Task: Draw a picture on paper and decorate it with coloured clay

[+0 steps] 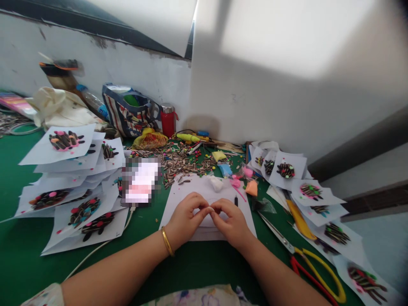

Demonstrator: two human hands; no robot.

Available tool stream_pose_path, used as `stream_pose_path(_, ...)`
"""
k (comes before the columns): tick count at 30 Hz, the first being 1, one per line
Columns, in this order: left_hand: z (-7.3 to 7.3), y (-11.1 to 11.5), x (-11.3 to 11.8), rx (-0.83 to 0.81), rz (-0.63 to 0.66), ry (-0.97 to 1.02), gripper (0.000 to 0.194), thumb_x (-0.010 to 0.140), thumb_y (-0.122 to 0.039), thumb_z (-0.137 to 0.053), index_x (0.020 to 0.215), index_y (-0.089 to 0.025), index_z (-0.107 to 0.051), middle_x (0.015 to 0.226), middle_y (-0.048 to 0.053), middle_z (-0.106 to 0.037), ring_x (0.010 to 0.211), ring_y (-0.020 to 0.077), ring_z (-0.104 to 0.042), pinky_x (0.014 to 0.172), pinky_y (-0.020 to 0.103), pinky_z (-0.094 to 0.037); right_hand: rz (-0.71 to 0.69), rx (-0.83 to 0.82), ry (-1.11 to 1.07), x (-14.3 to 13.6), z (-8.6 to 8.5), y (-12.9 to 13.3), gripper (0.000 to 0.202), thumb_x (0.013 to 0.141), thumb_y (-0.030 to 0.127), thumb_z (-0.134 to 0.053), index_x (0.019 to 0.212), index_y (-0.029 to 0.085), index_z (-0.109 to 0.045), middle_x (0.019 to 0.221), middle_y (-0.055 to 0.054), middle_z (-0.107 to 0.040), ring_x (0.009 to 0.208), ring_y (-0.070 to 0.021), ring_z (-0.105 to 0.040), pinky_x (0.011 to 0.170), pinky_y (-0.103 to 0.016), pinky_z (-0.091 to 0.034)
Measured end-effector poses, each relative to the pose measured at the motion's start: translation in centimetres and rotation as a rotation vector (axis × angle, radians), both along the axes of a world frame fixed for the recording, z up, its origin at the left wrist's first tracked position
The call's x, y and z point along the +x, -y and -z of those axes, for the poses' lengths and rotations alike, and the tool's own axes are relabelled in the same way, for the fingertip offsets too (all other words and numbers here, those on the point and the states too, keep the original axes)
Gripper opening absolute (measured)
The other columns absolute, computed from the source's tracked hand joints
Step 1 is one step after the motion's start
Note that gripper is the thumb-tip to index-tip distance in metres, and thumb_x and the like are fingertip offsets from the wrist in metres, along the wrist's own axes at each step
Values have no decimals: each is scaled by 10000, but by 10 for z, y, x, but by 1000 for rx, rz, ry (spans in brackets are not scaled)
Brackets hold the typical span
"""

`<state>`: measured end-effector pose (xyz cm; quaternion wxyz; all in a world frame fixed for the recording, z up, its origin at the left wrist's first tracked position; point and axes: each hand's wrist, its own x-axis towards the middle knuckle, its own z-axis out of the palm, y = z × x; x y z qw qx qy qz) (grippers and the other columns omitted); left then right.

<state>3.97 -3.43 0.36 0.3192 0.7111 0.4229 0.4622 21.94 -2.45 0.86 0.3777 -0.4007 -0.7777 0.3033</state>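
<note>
Over a stack of white paper [175, 197], my left hand [190, 214] and my right hand [230, 219] meet at the fingertips. Both are closed in a pinch, thumb against forefinger. Between them a small white lump [211, 208] just shows, mostly covered by the fingers; it looks like soft clay. A bag of white clay [216, 183] lies on the sheet just beyond my hands. A black pen or marker [236, 201] rests beside my right hand. Pink clay [236, 183], orange clay [251, 188], blue clay [225, 170] and yellow clay [219, 155] sit farther back.
Sunflower seeds [178, 163] are strewn across the green table [145, 238]. Paper sheets with seed-and-clay figures [66, 140] are piled at left, with more sheets [287, 170] at right. Scissors [291, 248], a blurred phone [140, 182] on a cable, and a red flask [168, 121] lie around.
</note>
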Motion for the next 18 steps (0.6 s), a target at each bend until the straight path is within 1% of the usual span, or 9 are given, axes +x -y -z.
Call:
stream_pose_path(2,1,1,0,4,-26,27,89,884,-262,-629,940,-193,-623,879,23,-570,814,152,-549,759,291,-463,5,-6,-4,1,0,0,68,875,197,-567,831,209,-618,777,-12,-589,754,-163,-549,713,-292,-429)
stream_pose_path(4,1,2,0,9,-47,40,176,861,-257,-659,1019,-197,-608,914,26,-565,822,153,-548,763,294,-467,14,0,6,1,1,0,79,868,191,-569,797,207,-600,760,-8,-578,741,-162,-541,696,-290,-421)
stream_pose_path(5,1,2,0,9,-46,34,163,860,-255,-660,1005,-196,-612,911,26,-564,825,154,-548,766,296,-467,14,7,19,1,1,0,82,864,190,-573,786,207,-593,754,-6,-574,738,-162,-538,693,-291,-418)
stream_pose_path(7,0,2,0,7,-22,1,60,877,-248,-636,894,-190,-628,875,24,-563,830,157,-550,772,298,-462,10,20,45,0,2,1,88,863,189,-575,778,209,-588,747,-3,-572,740,-164,-535,695,-293,-413)
stream_pose_path(9,-1,1,0,4,-8,-19,107,894,-246,-612,807,-184,-627,848,24,-564,829,159,-552,775,300,-459,10,22,53,-1,1,1,80,860,188,-582,782,209,-590,753,-3,-575,749,-164,-538,704,-293,-415)
stream_pose_path(13,-3,0,-1,-1,-13,16,138,897,-272,-612,795,-183,-642,843,25,-565,817,156,-558,767,298,-466,-10,-10,29,-2,-1,1,25,864,211,-608,850,212,-629,794,-9,-605,777,-163,-557,729,-293,-433)
stream_pose_path(14,-3,0,-1,-3,-16,24,129,897,-276,-612,812,-187,-652,852,26,-565,820,156,-561,768,299,-470,-17,-17,19,-1,-1,1,41,877,223,-602,865,215,-640,801,-11,-614,781,-163,-563,735,-293,-437)
stream_pose_path(16,-3,1,-1,-1,-24,36,97,893,-278,-617,917,-201,-671,890,31,-564,832,157,-565,780,305,-479,-20,-22,-1,-1,-2,1,78,899,238,-582,863,217,-648,798,-11,-622,781,-160,-569,739,-294,-441)
stream_pose_path(18,-3,3,-1,5,-31,38,181,882,-275,-633,1053,-222,-657,930,34,-561,842,157,-566,794,313,-485,-6,-13,-7,0,-1,1,92,897,228,-579,824,213,-633,781,-8,-615,768,-158,-566,725,-293,-439)
